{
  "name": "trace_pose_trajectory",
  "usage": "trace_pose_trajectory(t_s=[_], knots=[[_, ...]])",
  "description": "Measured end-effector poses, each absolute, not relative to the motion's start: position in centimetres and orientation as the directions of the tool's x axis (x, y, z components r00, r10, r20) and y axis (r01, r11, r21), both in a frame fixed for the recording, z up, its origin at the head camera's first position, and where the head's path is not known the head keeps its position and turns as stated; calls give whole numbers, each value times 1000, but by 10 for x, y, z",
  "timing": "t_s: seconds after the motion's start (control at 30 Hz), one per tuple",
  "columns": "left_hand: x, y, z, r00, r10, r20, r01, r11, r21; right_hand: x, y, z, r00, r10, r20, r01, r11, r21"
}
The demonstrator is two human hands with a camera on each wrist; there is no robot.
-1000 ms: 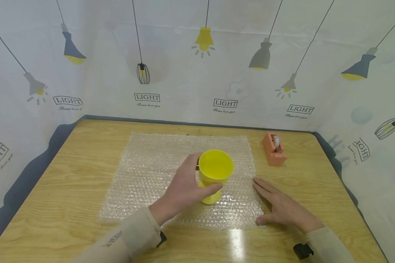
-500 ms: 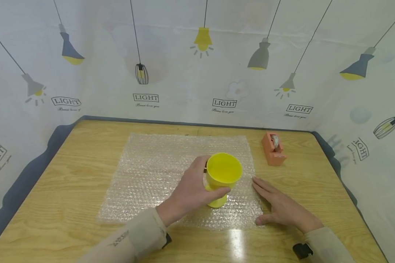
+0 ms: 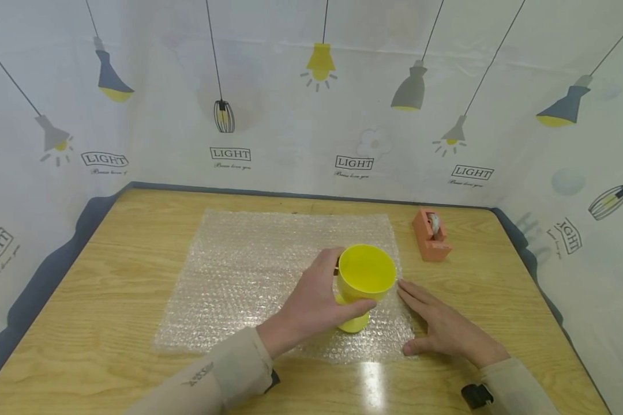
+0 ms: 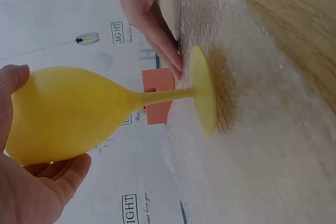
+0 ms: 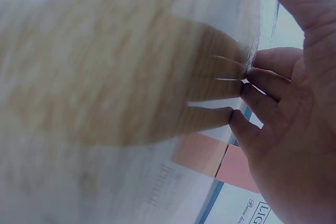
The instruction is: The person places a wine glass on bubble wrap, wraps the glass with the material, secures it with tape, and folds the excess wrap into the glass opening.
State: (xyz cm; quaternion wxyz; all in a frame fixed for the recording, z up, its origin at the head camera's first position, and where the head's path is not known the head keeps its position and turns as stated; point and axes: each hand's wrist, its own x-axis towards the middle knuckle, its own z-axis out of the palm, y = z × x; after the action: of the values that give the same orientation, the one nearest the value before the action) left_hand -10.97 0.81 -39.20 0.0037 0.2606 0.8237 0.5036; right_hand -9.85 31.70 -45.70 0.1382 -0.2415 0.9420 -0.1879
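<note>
The left hand (image 3: pixel 315 297) has its grip curled round the goblet (image 3: pixel 367 274), upright over the wrap (image 3: pixel 239 265), at four o'clock from the wrap's middle. The right hand (image 3: pixel 441 327), thumb apart from fingers, touches the wrap's three-o'clock edge. At the goblet's two o'clock, a dispenser (image 3: pixel 427 240) sits on the desk (image 3: pixel 83 300).

boxed "light" labels (image 3: pixel 355 163) repeat across the white wall covering (image 3: pixel 280 115), script (image 3: pixel 352 174) ending "love you" beneath

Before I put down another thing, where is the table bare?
The table is bare left of the bubble wrap and right of the tape dispenser. It is crowded near the wrap's right edge: left hand, yellow goblet, right hand.
</note>
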Motion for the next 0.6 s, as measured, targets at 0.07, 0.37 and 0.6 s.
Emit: trace_pose_trajectory(t_s=[0.07,0.37,0.6], knots=[[-109,10,-392,-865,434,254,422,354,834,-99,317,-458,-846,-505,-170,-401,814,-421],[-109,16,-391,-862,440,252,420,343,840,-98,317,-458,-849,-497,-179,-395,822,-410],[-112,20,-390,-873,430,229,391,338,856,-99,317,-457,-850,-489,-194,-380,826,-416]])
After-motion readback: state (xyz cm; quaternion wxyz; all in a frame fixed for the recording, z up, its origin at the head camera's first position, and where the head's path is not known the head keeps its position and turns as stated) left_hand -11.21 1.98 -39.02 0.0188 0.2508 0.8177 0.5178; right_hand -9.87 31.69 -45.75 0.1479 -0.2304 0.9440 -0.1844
